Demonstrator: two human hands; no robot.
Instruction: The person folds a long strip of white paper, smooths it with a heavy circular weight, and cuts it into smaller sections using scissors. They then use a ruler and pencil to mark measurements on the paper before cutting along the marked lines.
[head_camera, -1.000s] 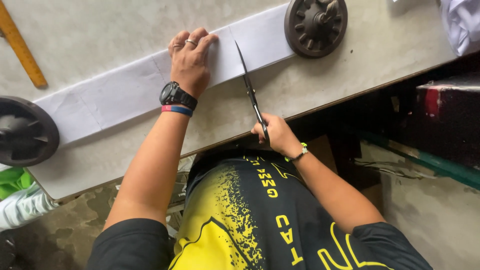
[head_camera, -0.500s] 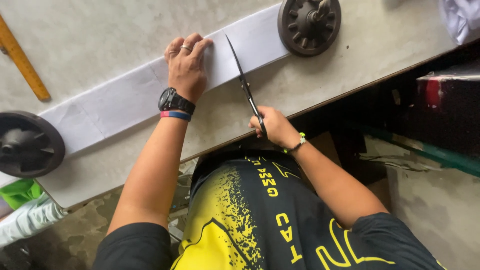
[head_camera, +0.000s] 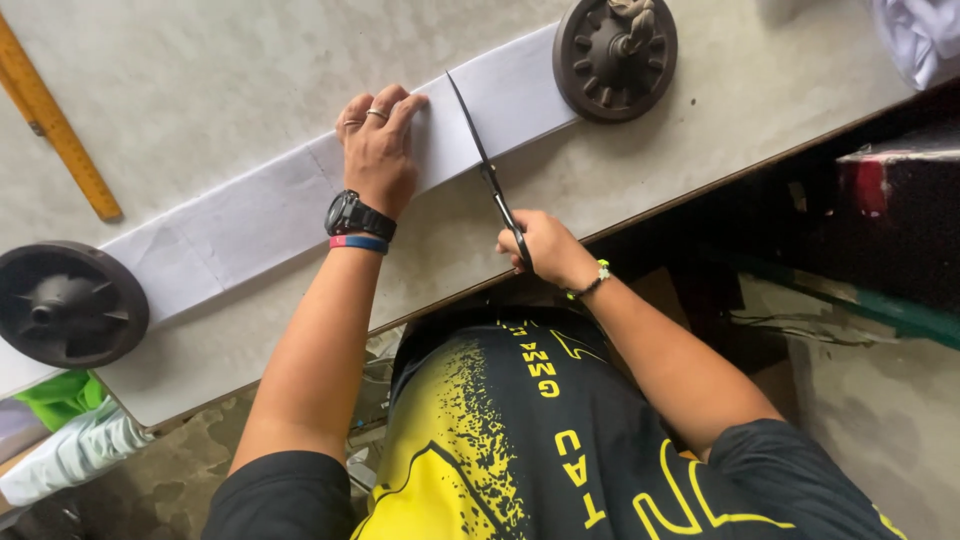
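Note:
A long white fabric strip (head_camera: 250, 210) lies diagonally across the grey table (head_camera: 220, 60). My left hand (head_camera: 378, 145) presses flat on the strip, fingers spread, with rings, a black watch and a coloured band at the wrist. My right hand (head_camera: 540, 248) grips the handles of black scissors (head_camera: 485, 165) near the table's front edge. The blades reach across the strip just right of my left hand, their tip at the strip's far edge.
Two dark round wheel-like weights hold the strip down, one at the left end (head_camera: 68, 303) and one at the right end (head_camera: 615, 55). A yellow ruler (head_camera: 55, 125) lies at far left. White cloth (head_camera: 920, 35) sits at top right. Green and white bags (head_camera: 60, 430) lie below the table.
The scissor blades have advanced farther across the strip toward its far edge. My left hand stays pressed on the fabric.

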